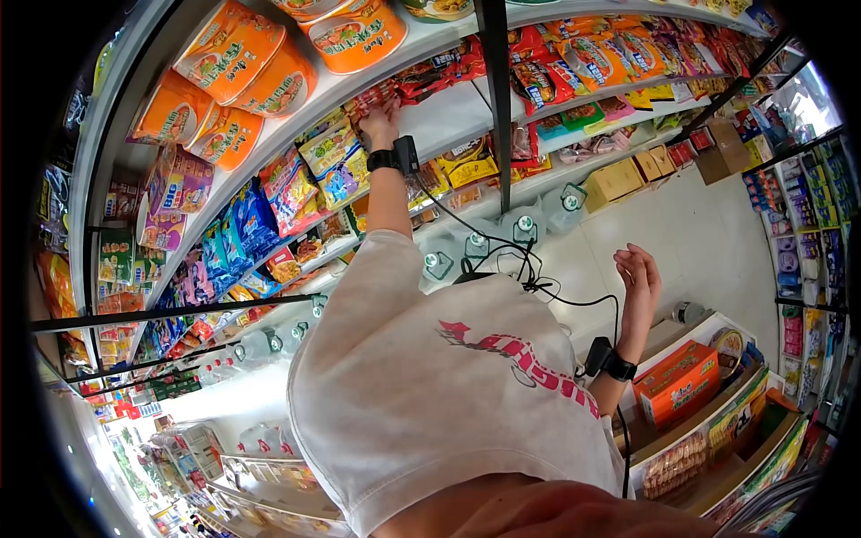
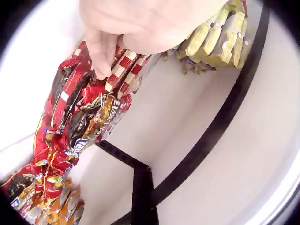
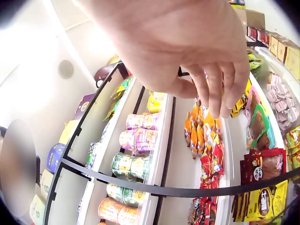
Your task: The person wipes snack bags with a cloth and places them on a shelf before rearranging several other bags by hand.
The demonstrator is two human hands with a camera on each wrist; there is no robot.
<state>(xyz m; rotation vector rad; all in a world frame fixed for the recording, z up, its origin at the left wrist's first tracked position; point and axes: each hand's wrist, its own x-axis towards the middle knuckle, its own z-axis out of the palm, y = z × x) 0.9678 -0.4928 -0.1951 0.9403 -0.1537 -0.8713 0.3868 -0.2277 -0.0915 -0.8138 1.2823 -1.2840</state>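
My left hand [image 1: 380, 124] reaches to the middle shelf at the upper left, among bagged snacks. In the left wrist view its fingers [image 2: 99, 58] bend down around upright red-and-cream checked snack packs [image 2: 123, 70], gripping them; part of the packs is hidden under the hand. Shiny red snack bags [image 2: 70, 103] stand in a row right beside them, and yellow packs [image 2: 220, 40] are on the other side. My right hand [image 1: 638, 280] hangs away from the shelves with loosely bent fingers and holds nothing.
Orange instant noodle tubs [image 1: 229, 54] stand on the shelf above. Black shelf posts [image 1: 495, 99] cross in front of the shelves. Large water bottles [image 1: 439, 260] line the floor below. Cartons with an orange box [image 1: 677, 384] stand at the lower right. A black cable [image 1: 529, 260] hangs between the wrists.
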